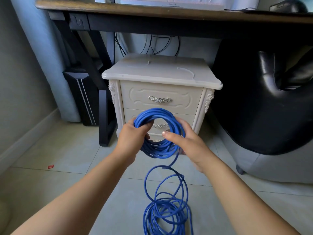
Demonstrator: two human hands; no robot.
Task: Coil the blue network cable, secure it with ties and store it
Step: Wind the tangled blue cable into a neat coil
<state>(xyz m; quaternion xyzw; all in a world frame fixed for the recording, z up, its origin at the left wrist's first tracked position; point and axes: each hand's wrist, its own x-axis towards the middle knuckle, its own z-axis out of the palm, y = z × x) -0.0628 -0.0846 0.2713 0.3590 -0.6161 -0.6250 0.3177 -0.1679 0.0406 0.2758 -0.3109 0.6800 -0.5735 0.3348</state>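
A blue network cable is wound into a round coil held in the air in front of a white cabinet. My left hand grips the coil's left side, fingers through the ring. My right hand is closed around the coil's right side, thumb in front. From the coil's bottom a loose strand drops to a pile of loose cable loops on the floor tiles. Two thin white cable ties lie on the cabinet top, one at the right and one near the back.
The cabinet has drawers with a silver handle. A dark wooden desk spans above it. A black leather chair stands to the right, a black computer tower to the left. A small red scrap lies on the floor.
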